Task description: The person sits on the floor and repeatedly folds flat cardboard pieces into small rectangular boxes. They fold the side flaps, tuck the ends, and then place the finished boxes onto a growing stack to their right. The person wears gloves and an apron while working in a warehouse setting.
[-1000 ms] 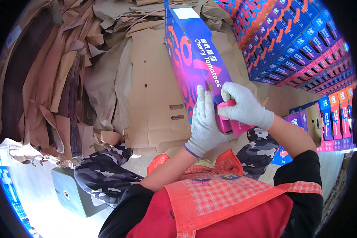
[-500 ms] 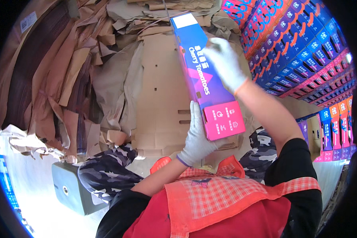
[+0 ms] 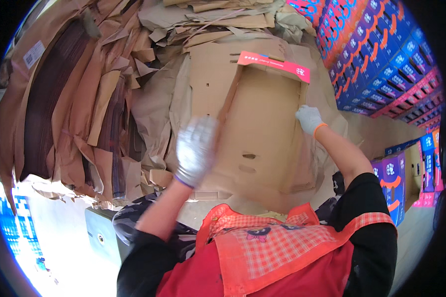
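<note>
A long cardboard box (image 3: 262, 123) lies hollow side up in front of me. Its inside is plain brown, and a pink printed end panel (image 3: 275, 66) stands at the far end. My right hand (image 3: 310, 120), in a pale glove, is closed on the right side wall. Beside the left wall is my left hand (image 3: 195, 151), gloved and blurred by motion. Its fingers look stretched out, with nothing visible in them; whether it touches the wall I cannot tell. The near end of the box is smeared too.
Flat brown cardboard (image 3: 200, 74) lies beneath the box. Stacked folded cardboard (image 3: 52, 109) and crumpled brown paper (image 3: 158, 109) fill the left. Stacked printed boxes (image 3: 381, 59) rise at the far right, with more boxes (image 3: 394, 173) nearer. A grey stool-like block (image 3: 101, 232) stands at the lower left.
The box has been turned from its printed outside to its hollow brown inside. My left hand moved left and away from the near end; my right hand moved down to the right wall.
</note>
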Tool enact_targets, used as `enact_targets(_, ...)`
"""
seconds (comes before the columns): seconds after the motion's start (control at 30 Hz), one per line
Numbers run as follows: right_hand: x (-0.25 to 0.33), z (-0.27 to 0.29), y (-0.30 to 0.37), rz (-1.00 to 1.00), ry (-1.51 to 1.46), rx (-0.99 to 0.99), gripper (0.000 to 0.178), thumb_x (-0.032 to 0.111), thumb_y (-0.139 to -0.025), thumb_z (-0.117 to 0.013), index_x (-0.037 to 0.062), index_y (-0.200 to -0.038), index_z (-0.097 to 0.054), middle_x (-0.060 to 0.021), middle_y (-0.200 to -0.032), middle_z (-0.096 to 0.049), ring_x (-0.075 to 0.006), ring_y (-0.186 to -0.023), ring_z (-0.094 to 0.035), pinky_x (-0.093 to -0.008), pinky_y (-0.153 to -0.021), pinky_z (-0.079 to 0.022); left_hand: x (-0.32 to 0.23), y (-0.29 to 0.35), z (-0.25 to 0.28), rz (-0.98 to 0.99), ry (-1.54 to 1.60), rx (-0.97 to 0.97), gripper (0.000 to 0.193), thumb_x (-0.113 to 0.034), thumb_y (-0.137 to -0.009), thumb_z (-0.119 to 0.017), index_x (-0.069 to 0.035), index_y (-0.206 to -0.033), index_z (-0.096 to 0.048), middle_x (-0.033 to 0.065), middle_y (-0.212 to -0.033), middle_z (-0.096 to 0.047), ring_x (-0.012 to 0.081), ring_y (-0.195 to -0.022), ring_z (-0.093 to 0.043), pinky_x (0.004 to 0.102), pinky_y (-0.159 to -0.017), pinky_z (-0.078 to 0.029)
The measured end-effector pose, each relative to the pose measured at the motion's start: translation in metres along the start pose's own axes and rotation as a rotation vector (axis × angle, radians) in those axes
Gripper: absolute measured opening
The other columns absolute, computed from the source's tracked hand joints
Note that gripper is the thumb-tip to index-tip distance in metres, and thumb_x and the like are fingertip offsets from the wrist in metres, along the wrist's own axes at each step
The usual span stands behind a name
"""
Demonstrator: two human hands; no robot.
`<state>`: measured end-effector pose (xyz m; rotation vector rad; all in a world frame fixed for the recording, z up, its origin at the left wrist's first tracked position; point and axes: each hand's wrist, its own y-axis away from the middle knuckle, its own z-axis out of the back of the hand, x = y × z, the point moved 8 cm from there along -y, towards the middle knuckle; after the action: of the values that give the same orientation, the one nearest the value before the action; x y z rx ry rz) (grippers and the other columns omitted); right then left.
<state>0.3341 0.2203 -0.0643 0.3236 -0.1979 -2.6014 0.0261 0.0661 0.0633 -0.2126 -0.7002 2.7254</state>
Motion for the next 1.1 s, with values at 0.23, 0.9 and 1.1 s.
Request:
enact_targets(0.23, 0.114, -0.010, 0.158, 0.709, -0.181, 0.032, 0.030, 0.022, -0.079, -0.062, 0.0188, -0.109, -0.062, -0.0061, -0.111, -0.062, -0.0257, -0.104, -0.061, -0.0420, -0.071, -0.048, 0.017, 0.052, -0.106, -1.050, -0.030, 0.554, 0.038, -0.021, -0.076, -0.061, -0.013, -0.112, -0.064, 0.0074, -0.128, -0.058, 0.0255, -0.130, -0.045, 0.0512, -0.099, -0.040)
enact_targets(0.9, 0.157, 0.022, 0.240, 0.575, -0.669, 0.850, 0.060, 0.032, -0.081, -0.066, 0.0120, -0.136, -0.051, -0.0219, -0.122, -0.062, -0.0372, -0.111, -0.060, -0.0438, -0.094, -0.046, -0.077, 0.184, -0.016, -0.383, 0.968, 1.845, 0.090, -0.038, -0.073, -0.080, -0.006, -0.146, -0.038, 0.0207, -0.132, -0.057, 0.0284, -0.124, -0.054, 0.0352, -0.105, -0.039)
enact_targets(1.1, 0.074, 0.025, 0.155, 0.321, -0.621, -0.200, 0.077, 0.039, -0.066, -0.079, 0.0063, -0.131, -0.053, -0.0188, -0.139, -0.048, -0.0369, -0.126, -0.049, -0.0423, -0.103, -0.043, 0.003, 0.105, -0.065, -0.174, 0.619, 0.889, 0.049, -0.022, -0.090, -0.063, -0.016, -0.138, -0.053, 0.0131, -0.130, -0.059, 0.0250, -0.119, -0.057, 0.0357, -0.101, -0.043)
